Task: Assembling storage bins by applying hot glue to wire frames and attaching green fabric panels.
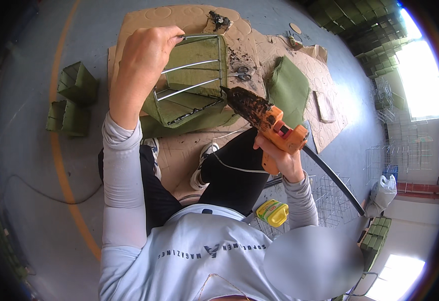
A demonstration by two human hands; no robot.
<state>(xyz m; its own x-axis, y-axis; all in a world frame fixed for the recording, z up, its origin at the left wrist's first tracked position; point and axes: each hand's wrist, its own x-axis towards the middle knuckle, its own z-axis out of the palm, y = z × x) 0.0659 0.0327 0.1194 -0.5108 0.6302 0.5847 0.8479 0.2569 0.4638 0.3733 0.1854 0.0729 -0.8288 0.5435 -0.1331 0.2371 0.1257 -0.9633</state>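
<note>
Nearest my camera: the wearer's pale blue printed shirt [204, 251], torso at the bottom of my view. Left hand [147, 57]: fingers pinched together on the upper corner of a silver metal wire frame [189, 66], which sits at the mouth of an open, green fabric-sided box [177, 105]. I'd say that grip is there to keep frame and box from shifting. Box is out past the shoes, over flat brown cardboard [144, 25]; can't tell how much the hand bears. The sheet probably spares the floor from drips.

Right hand [282, 158]: fingers wrapped around the handle of an orange glue gun [265, 119], its front caked black; a long black stick [337, 180] trails out the back. Nozzle is angled at the box's right edge; contact, I can't tell. Black-handled scissors [243, 77] and a loose green fabric piece [287, 85] lie beyond, likely for easy reach. More green boxes [76, 83] stand left, apart from the work.
</note>
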